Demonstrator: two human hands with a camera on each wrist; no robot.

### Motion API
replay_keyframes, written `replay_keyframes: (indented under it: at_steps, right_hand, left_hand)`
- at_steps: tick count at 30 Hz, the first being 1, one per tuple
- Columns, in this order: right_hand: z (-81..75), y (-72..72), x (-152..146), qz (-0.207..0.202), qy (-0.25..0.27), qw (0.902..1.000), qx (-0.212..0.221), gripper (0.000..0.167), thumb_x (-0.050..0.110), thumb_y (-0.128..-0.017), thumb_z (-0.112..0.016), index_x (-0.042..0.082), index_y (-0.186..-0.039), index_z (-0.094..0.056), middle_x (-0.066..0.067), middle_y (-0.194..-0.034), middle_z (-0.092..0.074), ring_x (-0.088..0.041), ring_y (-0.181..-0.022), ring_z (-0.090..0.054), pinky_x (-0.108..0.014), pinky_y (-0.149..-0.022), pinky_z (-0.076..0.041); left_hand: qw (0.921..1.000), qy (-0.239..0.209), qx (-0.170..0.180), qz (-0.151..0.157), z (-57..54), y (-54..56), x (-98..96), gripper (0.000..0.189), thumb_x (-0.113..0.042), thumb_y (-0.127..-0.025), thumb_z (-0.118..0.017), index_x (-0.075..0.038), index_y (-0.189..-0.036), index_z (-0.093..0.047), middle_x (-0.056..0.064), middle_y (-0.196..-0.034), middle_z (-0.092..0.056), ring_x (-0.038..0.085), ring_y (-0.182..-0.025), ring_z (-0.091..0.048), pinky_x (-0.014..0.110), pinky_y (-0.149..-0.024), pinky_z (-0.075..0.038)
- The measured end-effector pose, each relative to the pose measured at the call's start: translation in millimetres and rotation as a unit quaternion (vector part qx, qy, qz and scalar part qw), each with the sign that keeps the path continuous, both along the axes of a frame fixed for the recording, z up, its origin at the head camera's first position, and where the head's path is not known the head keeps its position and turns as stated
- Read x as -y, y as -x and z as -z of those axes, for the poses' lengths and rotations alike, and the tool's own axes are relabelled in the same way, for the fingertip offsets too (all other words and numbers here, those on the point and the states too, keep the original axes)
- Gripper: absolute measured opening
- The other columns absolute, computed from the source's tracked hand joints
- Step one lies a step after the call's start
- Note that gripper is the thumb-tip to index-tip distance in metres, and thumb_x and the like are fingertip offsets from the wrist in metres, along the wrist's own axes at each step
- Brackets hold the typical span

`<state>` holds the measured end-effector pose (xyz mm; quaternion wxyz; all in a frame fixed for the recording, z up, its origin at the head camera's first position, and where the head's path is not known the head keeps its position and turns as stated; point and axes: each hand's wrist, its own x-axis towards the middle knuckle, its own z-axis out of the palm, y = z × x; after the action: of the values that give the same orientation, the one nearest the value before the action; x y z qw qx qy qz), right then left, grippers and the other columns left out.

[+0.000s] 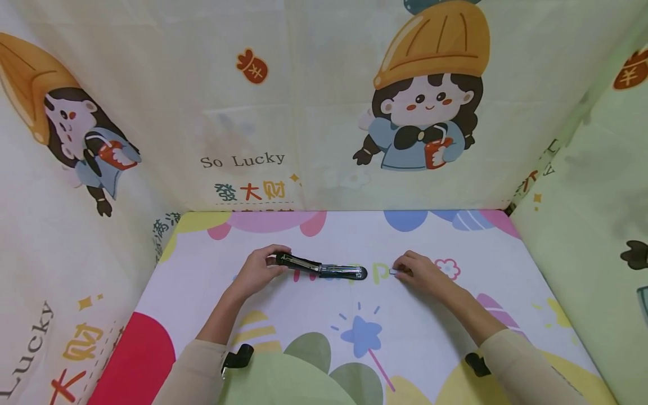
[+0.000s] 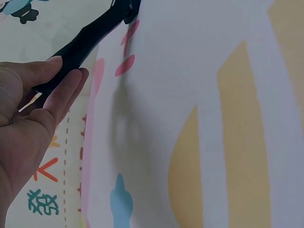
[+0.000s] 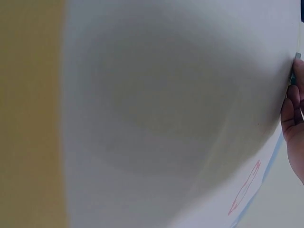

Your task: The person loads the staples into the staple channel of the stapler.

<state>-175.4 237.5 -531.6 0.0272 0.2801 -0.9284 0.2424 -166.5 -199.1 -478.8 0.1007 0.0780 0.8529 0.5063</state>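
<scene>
A black stapler (image 1: 344, 272) is swung wide open above the middle of the table, its metal channel facing up. My left hand (image 1: 259, 272) grips its left end; in the left wrist view, thumb and fingers pinch the black body (image 2: 78, 52). To the right, a short gap from the stapler's far end, my right hand (image 1: 419, 271) pinches a small silvery piece that looks like a strip of staples (image 1: 392, 271). Only the tip of this strip (image 3: 298, 56) shows at the right edge of the right wrist view; the fingers hide the rest.
A printed cloth (image 1: 324, 315) with a star, flower and coloured shapes covers the table. Patterned fabric walls (image 1: 324, 112) stand behind it and at both sides. Black wrist-worn devices (image 1: 238, 356) sit at both cuffs.
</scene>
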Motion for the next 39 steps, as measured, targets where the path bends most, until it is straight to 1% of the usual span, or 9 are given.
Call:
replay_keyframes:
  at_steps: [4,10,13,21,24,29,33,39]
  right_hand:
    - [-2.3,-1.4,0.8,0.005,-0.004,0.9999,0.009,0.015,0.009,-0.088,-0.081,0.007,-0.101,-0.073,-0.001,-0.095,-0.065,-0.016,-0.086,-0.063,-0.035,-0.081,-0.058]
    - [-10.2,-0.7,3.1,0.008,0.005,0.9999,0.008,0.015,0.008,-0.089,-0.080,0.008,-0.102,-0.073,-0.002,-0.096,-0.066,-0.017,-0.088,-0.063,-0.039,-0.084,-0.057]
    - [-14.2,1.6,5.4,0.003,0.013,0.9999,-0.001,0.015,0.006,-0.088,-0.080,0.008,-0.102,-0.074,-0.002,-0.097,-0.067,-0.018,-0.090,-0.064,-0.040,-0.086,-0.057]
    - [-23.5,2.0,16.3,-0.020,0.037,0.9990,-0.016,0.016,0.003,-0.087,-0.080,0.007,-0.102,-0.074,-0.002,-0.097,-0.067,-0.018,-0.089,-0.067,-0.037,-0.082,-0.059]
    - [-25.2,1.4,21.1,-0.025,0.046,0.9983,-0.024,0.016,0.003,-0.086,-0.081,0.006,-0.101,-0.074,-0.003,-0.096,-0.067,-0.018,-0.088,-0.068,-0.036,-0.081,-0.060]
    - [-26.5,-0.2,27.7,-0.033,0.058,0.9971,-0.036,0.016,0.002,-0.085,-0.081,0.007,-0.100,-0.074,-0.002,-0.096,-0.068,-0.017,-0.088,-0.068,-0.034,-0.080,-0.059]
    - [-28.9,0.0,34.0,-0.042,0.068,0.9962,-0.034,0.015,0.002,-0.086,-0.080,0.007,-0.100,-0.074,-0.002,-0.096,-0.068,-0.017,-0.088,-0.068,-0.034,-0.079,-0.059]
    - [-33.4,1.6,45.8,-0.049,0.066,0.9963,-0.022,0.015,0.002,-0.087,-0.080,0.006,-0.101,-0.074,-0.003,-0.097,-0.068,-0.017,-0.090,-0.070,-0.035,-0.081,-0.060]
  left_hand:
    - [1.0000,0.003,0.006,-0.004,-1.1,-0.5,-0.1,0.044,0.005,-0.090,-0.074,-0.002,-0.132,-0.065,0.019,-0.137,-0.062,0.035,-0.114,-0.069,0.026,-0.080,-0.059]
    - [1.0000,0.008,0.003,-0.003,0.7,0.8,0.7,0.044,0.005,-0.090,-0.073,-0.003,-0.133,-0.066,0.019,-0.138,-0.062,0.035,-0.113,-0.069,0.028,-0.081,-0.059]
    - [1.0000,0.008,0.002,-0.003,0.5,1.9,0.8,0.043,0.005,-0.090,-0.073,-0.003,-0.133,-0.066,0.019,-0.138,-0.062,0.035,-0.114,-0.069,0.029,-0.082,-0.060]
    - [0.9999,0.012,0.001,0.001,-0.3,1.9,0.8,0.044,0.004,-0.090,-0.074,-0.002,-0.133,-0.065,0.019,-0.137,-0.063,0.035,-0.114,-0.069,0.027,-0.081,-0.059]
    - [1.0000,0.007,0.005,0.001,-0.9,1.4,0.6,0.044,0.004,-0.090,-0.074,-0.002,-0.133,-0.066,0.018,-0.137,-0.063,0.035,-0.114,-0.069,0.026,-0.081,-0.059]
    - [0.9999,0.006,0.007,0.004,1.1,0.5,0.7,0.044,0.004,-0.090,-0.073,-0.001,-0.133,-0.065,0.018,-0.137,-0.063,0.032,-0.113,-0.070,0.025,-0.080,-0.058]
    - [0.9999,0.009,0.005,0.005,1.2,0.4,0.9,0.044,0.004,-0.091,-0.073,-0.001,-0.133,-0.065,0.018,-0.136,-0.063,0.032,-0.113,-0.070,0.026,-0.080,-0.058]
    - [0.9999,0.012,0.005,0.003,-1.1,-0.3,0.3,0.044,0.003,-0.091,-0.074,-0.003,-0.134,-0.065,0.018,-0.138,-0.062,0.035,-0.116,-0.069,0.033,-0.085,-0.060]
